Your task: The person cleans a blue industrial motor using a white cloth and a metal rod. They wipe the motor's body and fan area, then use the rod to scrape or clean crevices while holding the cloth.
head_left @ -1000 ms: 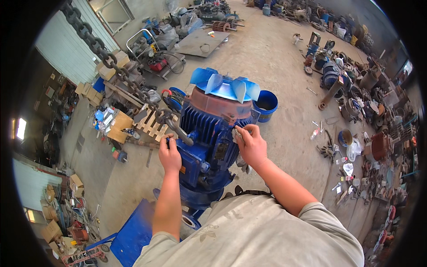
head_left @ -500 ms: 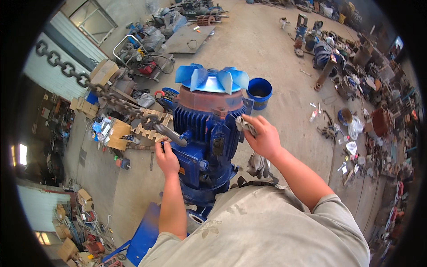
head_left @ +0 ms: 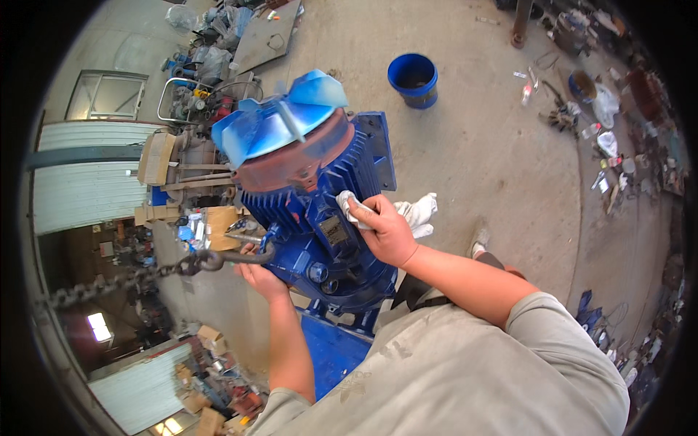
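Note:
A large blue electric motor (head_left: 294, 243) with cooling fins stands before me, its reddish end cover topped by a blue fan (head_left: 280, 120). My right hand (head_left: 389, 232) is closed on a whitish rag (head_left: 418, 216) and presses a bunched part of it against the finned side, right of the metal nameplate (head_left: 334, 231). Beside the connection box on the motor's left is my left hand (head_left: 263, 280), its fingers apart and partly hidden behind a steel lifting hook (head_left: 240, 257). That hook is caught at the motor's lifting eye, with a heavy chain (head_left: 120, 285) running off left.
Behind the motor, a blue bucket (head_left: 413, 81) stands on the concrete floor. A blue metal plate (head_left: 331, 352) lies below the motor. Cardboard boxes (head_left: 156, 158) and machine parts crowd the left; scattered scrap and plastic bags (head_left: 605, 105) lie at the right.
The view has turned, so motor and fan appear tilted left and the chain lower. My right hand has brought the rag from the motor's right edge toward the nameplate. My left hand stays by the hook.

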### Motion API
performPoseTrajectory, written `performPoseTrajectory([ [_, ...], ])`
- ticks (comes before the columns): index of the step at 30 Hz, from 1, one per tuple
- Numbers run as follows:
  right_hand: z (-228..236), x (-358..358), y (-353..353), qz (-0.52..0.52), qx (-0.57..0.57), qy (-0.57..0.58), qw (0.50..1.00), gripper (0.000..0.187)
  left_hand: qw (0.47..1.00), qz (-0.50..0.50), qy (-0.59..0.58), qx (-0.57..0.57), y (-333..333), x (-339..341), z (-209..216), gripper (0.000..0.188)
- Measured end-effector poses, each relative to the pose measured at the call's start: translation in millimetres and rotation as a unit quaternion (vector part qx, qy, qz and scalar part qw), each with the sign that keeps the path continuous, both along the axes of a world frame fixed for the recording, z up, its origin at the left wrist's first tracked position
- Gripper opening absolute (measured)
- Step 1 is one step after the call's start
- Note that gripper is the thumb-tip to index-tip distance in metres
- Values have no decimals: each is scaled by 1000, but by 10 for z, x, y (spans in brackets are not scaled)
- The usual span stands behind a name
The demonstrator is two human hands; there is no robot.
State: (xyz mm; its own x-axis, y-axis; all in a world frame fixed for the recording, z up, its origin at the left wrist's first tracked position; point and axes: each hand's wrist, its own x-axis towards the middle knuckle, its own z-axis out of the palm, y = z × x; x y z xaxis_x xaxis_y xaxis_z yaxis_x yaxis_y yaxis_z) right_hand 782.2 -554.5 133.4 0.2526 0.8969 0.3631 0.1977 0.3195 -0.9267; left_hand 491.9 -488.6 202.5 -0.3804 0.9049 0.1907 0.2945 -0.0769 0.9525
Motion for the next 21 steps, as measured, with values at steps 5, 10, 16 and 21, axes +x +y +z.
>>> performPoseTrajectory([
  [5,-329,-263,-314,-15,-37,1,999,62,996,-59,-58,-40,59,-314,9,43],
  [10,-731,-429,-677,50,-137,-16,989,63,949,-184,-229,-116,117,-461,55,54],
  [16,-796,-246,-657,129,-184,-22,974,45,962,-178,-178,-109,211,-447,18,52],
  [21,-625,-54,-508,50,-172,144,973,21,976,-142,-148,-76,276,-467,-31,47],
])
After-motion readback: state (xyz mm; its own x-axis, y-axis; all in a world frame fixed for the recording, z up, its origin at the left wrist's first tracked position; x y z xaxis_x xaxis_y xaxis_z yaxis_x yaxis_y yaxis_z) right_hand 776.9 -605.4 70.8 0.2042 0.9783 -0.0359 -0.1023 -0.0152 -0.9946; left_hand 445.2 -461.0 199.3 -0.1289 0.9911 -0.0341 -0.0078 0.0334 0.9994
